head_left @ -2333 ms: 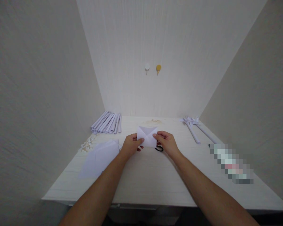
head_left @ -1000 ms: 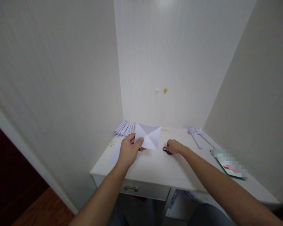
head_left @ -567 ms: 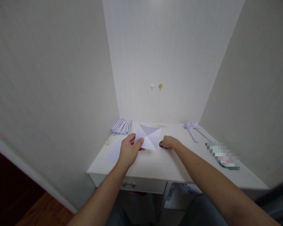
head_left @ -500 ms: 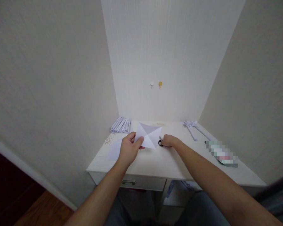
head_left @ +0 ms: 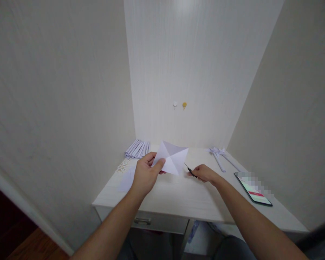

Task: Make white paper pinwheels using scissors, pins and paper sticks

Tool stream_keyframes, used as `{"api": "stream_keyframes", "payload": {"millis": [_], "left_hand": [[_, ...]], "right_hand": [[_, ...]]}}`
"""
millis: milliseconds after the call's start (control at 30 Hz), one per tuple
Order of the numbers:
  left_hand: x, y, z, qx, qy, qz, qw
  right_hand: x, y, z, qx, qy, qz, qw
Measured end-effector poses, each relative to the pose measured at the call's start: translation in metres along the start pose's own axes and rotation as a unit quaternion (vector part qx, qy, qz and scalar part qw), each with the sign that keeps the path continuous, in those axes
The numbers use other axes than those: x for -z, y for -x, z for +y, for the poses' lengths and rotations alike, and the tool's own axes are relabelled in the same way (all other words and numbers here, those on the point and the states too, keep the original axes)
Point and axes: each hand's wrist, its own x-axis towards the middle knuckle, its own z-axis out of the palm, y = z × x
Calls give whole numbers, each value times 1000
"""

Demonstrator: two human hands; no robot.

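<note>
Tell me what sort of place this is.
Probably a home craft corner: a pale wood-grain desk in a narrow alcove, rolled white paper sticks piled at its back, a creased white paper square in the left hand, small black scissors in the right hand.

paper square (head_left: 171, 159): white, crossed by diagonal creases | scissors (head_left: 190, 170): black | desk (head_left: 189, 196): pale woodgrain | wall hooks (head_left: 179, 105): one white, one gold (both small) | rolled strips (head_left: 137, 148): white

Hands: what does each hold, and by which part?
The left hand pinches the creased paper at its left corner; right hand grips small scissors by the handles, blades out.
</note>
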Motion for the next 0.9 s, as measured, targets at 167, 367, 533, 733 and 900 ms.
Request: {"api": "stream_keyframes", "payload": {"millis": [167, 367, 533, 733, 900], "left_hand": [[2, 1, 10, -15, 1, 11, 1000], [0, 4, 18, -30, 0, 11, 999], [-1, 7, 20, -39, -1, 9, 999], [-4, 11, 19, -18, 0, 0, 1000], [-7, 15, 17, -4, -2, -21, 1000]], "right_hand": [[-8, 45, -3, 137, -233, 52, 961], [-39, 95, -27, 212, -416, 113, 877], [-44, 108, -47, 241, -458, 133, 845], [-41, 108, -71, 234, -520, 173, 803], [-37, 109, -75, 269, -504, 215, 792]]}}
